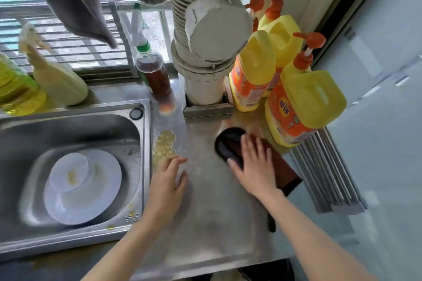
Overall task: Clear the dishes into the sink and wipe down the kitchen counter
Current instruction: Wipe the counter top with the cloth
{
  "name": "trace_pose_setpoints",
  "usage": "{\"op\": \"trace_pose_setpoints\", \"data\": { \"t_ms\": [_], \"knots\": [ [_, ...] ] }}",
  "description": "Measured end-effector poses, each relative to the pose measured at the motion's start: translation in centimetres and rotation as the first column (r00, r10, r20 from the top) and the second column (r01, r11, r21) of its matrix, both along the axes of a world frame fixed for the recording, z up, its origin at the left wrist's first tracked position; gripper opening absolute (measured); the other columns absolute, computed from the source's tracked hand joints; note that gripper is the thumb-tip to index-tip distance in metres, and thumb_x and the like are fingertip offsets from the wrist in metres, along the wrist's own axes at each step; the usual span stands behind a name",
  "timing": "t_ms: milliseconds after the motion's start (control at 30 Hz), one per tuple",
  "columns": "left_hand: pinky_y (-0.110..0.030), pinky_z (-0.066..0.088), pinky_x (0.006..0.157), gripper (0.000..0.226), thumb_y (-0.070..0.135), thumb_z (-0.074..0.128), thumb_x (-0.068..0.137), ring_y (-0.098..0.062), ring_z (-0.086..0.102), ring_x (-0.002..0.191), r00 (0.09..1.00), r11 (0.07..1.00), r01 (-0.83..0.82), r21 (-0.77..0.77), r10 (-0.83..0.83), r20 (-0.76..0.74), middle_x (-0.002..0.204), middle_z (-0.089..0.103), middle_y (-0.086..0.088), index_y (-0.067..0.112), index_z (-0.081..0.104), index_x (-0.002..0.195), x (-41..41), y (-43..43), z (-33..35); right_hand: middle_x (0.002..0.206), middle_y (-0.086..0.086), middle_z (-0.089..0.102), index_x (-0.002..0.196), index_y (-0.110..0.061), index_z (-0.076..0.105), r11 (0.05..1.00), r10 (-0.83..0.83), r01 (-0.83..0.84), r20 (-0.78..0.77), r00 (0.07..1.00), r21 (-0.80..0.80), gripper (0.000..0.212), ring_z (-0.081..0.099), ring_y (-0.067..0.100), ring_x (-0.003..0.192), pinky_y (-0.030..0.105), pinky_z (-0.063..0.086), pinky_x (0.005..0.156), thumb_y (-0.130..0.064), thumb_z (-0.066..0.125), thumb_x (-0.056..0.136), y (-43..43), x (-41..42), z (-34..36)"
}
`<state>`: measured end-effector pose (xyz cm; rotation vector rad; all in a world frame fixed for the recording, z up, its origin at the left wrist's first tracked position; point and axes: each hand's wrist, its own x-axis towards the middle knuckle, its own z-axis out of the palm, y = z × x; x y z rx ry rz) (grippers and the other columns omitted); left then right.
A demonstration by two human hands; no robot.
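Note:
A white plate (105,191) lies in the steel sink (68,130) with a white bowl (70,172) upside down on it, smeared with yellow food. A yellowish spill (164,146) sits on the steel counter (212,219) beside the sink rim. My left hand (167,186) hovers or rests just below the spill, fingers relaxed, holding nothing. My right hand (254,163) lies flat with spread fingers on a dark reddish-brown cloth (285,171), which covers part of a black dish-like object (225,143).
Three yellow detergent jugs (301,102) with orange pumps stand at the back right. A white duct pipe (205,29) rises behind the counter. A brown-liquid bottle (155,75) stands by the sink corner; an oil bottle (16,91) at far left. A steel rack (328,173) hangs off the counter's right edge.

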<state>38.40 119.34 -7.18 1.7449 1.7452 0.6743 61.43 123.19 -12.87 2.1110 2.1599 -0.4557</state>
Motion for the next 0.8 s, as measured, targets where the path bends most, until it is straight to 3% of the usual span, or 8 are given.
{"op": "trace_pose_setpoints", "data": {
  "t_ms": [67,133,300,400,500,600,733,800],
  "knots": [
    [-0.023,0.030,0.095,0.033,0.019,0.049,0.089,-0.015,0.044,0.114,0.989,0.989,-0.069,0.131,0.085,-0.119,0.129,0.050,-0.002,0.015,0.055,0.121,-2.0,0.6,-1.0,0.158,-0.001,-0.011,0.148,-0.019,-0.013,0.991,-0.132,0.132,0.004,0.991,0.012,0.074,-0.009,0.025,0.145,0.046,0.001,0.116,-0.062,0.010,0.092,1.1,-0.2,0.1],
    [-0.028,0.026,0.101,0.039,0.023,0.043,0.092,-0.017,0.040,0.123,0.972,0.983,-0.167,0.075,0.177,-0.152,0.139,0.045,-0.002,0.016,0.050,0.130,-4.9,0.5,-2.5,0.158,0.002,-0.005,0.149,-0.018,-0.009,0.990,-0.135,0.134,0.013,0.991,0.052,0.072,-0.004,0.028,0.145,0.047,0.005,0.116,-0.060,0.005,0.092,0.0,-1.9,0.0],
    [-0.031,0.029,0.105,0.042,0.025,0.030,0.098,-0.017,0.040,0.128,0.981,0.977,-0.191,-0.098,0.186,-0.053,0.141,0.044,0.003,0.023,0.038,0.140,-8.2,-0.9,-5.6,0.153,-0.001,0.027,0.148,-0.026,0.018,0.985,0.157,-0.156,-0.005,0.988,0.071,0.061,0.018,0.027,0.142,0.046,0.014,0.109,-0.056,0.014,0.095,-6.5,-6.0,-0.5],
    [-0.035,0.034,0.106,0.047,0.036,0.028,0.095,-0.011,0.040,0.128,0.985,0.978,-0.172,-0.118,0.174,0.006,0.142,0.042,0.010,0.032,0.034,0.141,-8.6,-0.8,-6.3,0.154,-0.005,0.026,0.147,-0.032,0.017,0.969,0.233,-0.234,0.029,0.972,0.081,0.058,0.014,0.024,0.143,0.046,0.014,0.111,-0.057,0.012,0.095,-4.2,-4.0,-0.7],
    [-0.036,0.036,0.104,0.044,0.038,0.029,0.096,-0.010,0.041,0.127,0.986,0.981,-0.164,-0.106,0.166,0.016,0.141,0.043,0.011,0.037,0.032,0.141,-9.0,-0.7,-7.1,0.158,-0.005,0.003,0.149,-0.033,-0.001,0.997,-0.039,0.036,0.056,0.998,0.068,0.059,0.000,0.026,0.145,0.049,0.007,0.115,-0.056,0.010,0.095,1.6,-1.2,-0.5],
    [-0.032,0.036,0.100,0.041,0.031,0.033,0.099,-0.012,0.042,0.126,0.980,0.974,-0.195,-0.117,0.199,0.023,0.141,0.043,0.010,0.037,0.033,0.139,-8.9,-0.6,-7.5,0.159,-0.002,0.000,0.149,-0.030,-0.005,0.962,-0.265,0.263,0.027,0.964,0.068,0.059,-0.002,0.028,0.145,0.051,0.006,0.116,-0.053,0.007,0.096,3.9,-2.1,-0.3],
    [-0.036,0.039,0.098,0.041,0.034,0.032,0.098,-0.013,0.043,0.126,0.976,0.969,-0.203,-0.141,0.211,0.046,0.141,0.042,0.014,0.043,0.031,0.138,-9.0,-0.7,-7.5,0.152,-0.001,0.032,0.147,-0.030,0.023,0.993,0.001,0.000,-0.009,1.000,0.115,0.058,0.027,0.032,0.140,0.053,0.020,0.109,-0.054,0.021,0.094,-2.4,-7.0,-0.2],
    [-0.034,0.037,0.095,0.040,0.038,0.030,0.098,-0.012,0.042,0.127,0.974,0.960,-0.216,-0.179,0.225,0.037,0.141,0.040,0.018,0.047,0.028,0.137,-8.9,-0.6,-7.2,0.151,-0.003,0.033,0.146,-0.035,0.023,0.989,0.117,-0.115,-0.009,0.993,0.097,0.057,0.029,0.030,0.139,0.050,0.016,0.108,-0.057,0.023,0.093,-4.3,-7.2,-0.3]
  ]
}}
